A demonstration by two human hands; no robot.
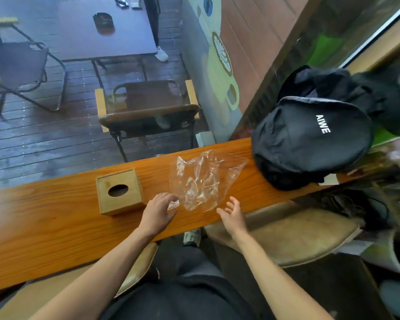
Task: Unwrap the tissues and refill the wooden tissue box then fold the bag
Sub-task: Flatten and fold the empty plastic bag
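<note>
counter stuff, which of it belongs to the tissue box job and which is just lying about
Part of the job:
- tissue box, wooden, closed, oval slot on top
- plastic bag, clear, crumpled, empty, beside the box
- left hand touching the bag's near corner
- right hand open, next to the bag

Just lying about:
- black backpack at the counter's right end
- chair beyond the counter

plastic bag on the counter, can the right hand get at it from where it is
Probably yes: the right hand is open beside the near edge of the clear plastic bag, with only bare wooden counter between them.
</note>
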